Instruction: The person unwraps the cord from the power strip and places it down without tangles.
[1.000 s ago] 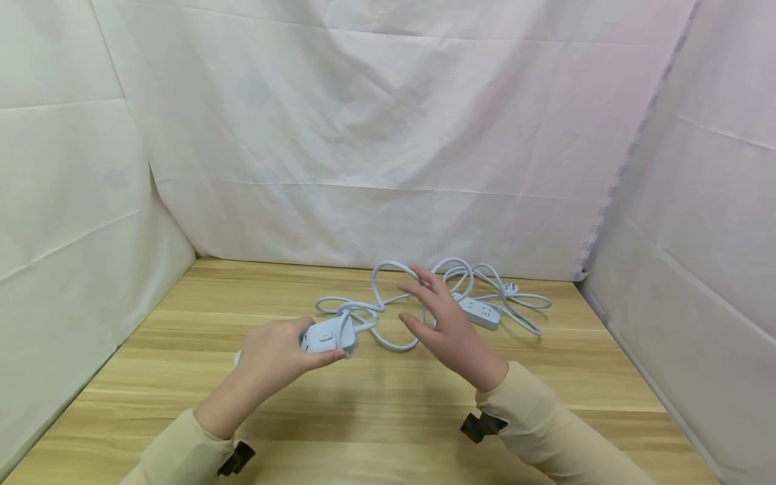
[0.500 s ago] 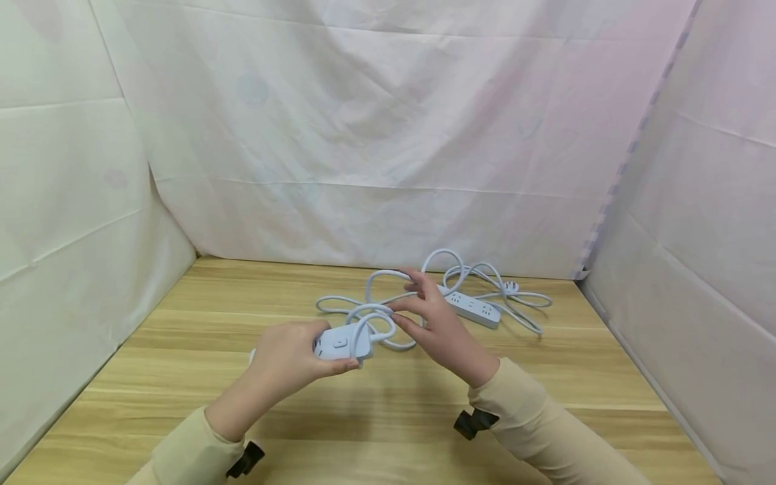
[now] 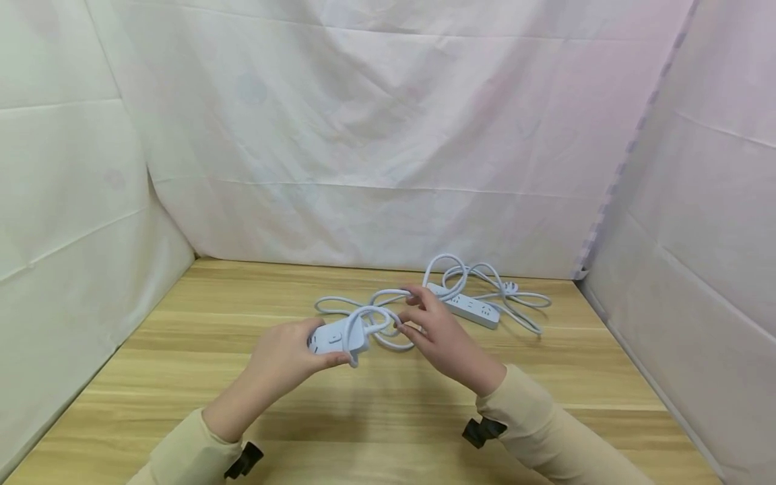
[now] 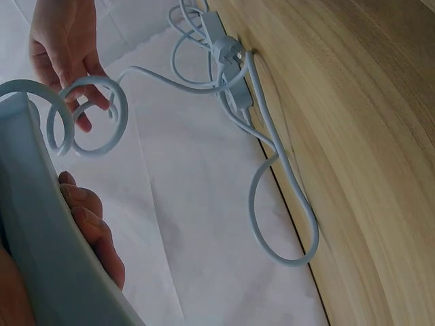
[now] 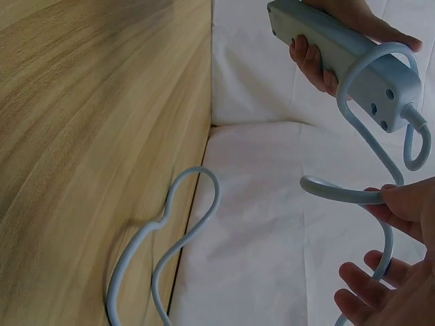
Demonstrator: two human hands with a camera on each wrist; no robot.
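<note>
In the head view my left hand [image 3: 275, 357] grips a pale blue-white power strip [image 3: 326, 339] above the table, thumb on the near side. From its right end comes a cord [image 5: 346, 195], with one loop passing around that end of the strip. My right hand [image 3: 439, 337] is just right of the strip, pinching the cord between thumb and fingertips. In the right wrist view its other fingers are loosely bent, with more cord passing by them. The left wrist view shows the strip's side [image 4: 47, 224] close up and coils of cord by the right hand.
A second power strip [image 3: 469, 308] lies behind the right hand, with looped cord [image 3: 530, 327] around it. A plug [image 3: 510, 287] rests among the loops. More cord [image 3: 332, 304] lies on the wooden table [image 3: 182, 350]. White cloth [image 3: 388, 135] hangs at the back and both sides.
My left hand has moved right with the power strip. My right hand's spread fingers have come together on the cord. A loop has shifted around the strip's end.
</note>
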